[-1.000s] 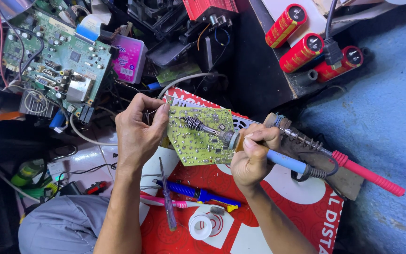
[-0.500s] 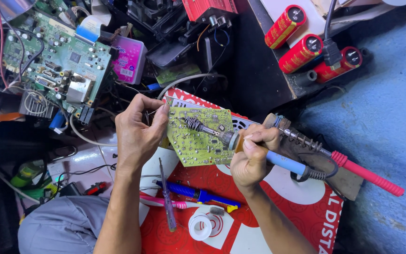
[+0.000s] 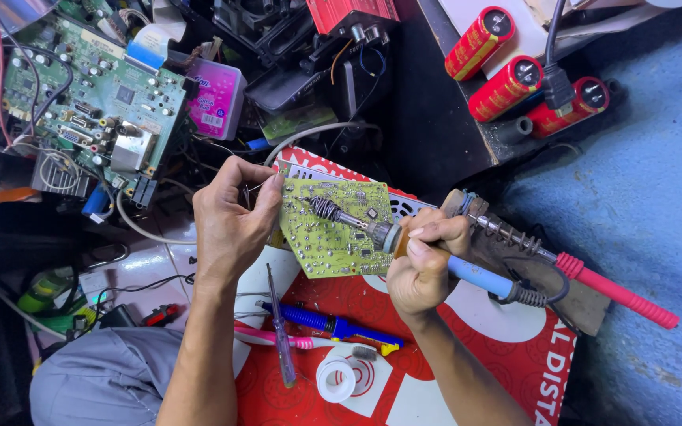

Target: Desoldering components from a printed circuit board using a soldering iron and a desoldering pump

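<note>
My left hand [image 3: 234, 217] pinches the left edge of a small yellow-green circuit board [image 3: 333, 244] and holds a thin strand of solder wire at it. My right hand [image 3: 424, 260] grips a blue-handled soldering iron [image 3: 475, 276]. Its metal tip [image 3: 325, 209] rests on the upper left part of the board. The board lies over a red and white sign panel [image 3: 475, 339].
A larger green circuit board [image 3: 88, 95] lies at top left among wires. Three red cylinders [image 3: 507, 87] stand at top right. A red-handled tool [image 3: 617, 292] lies on the right. Screwdrivers [image 3: 333, 325], a toothbrush [image 3: 301, 343] and a solder spool [image 3: 335, 379] lie below the board.
</note>
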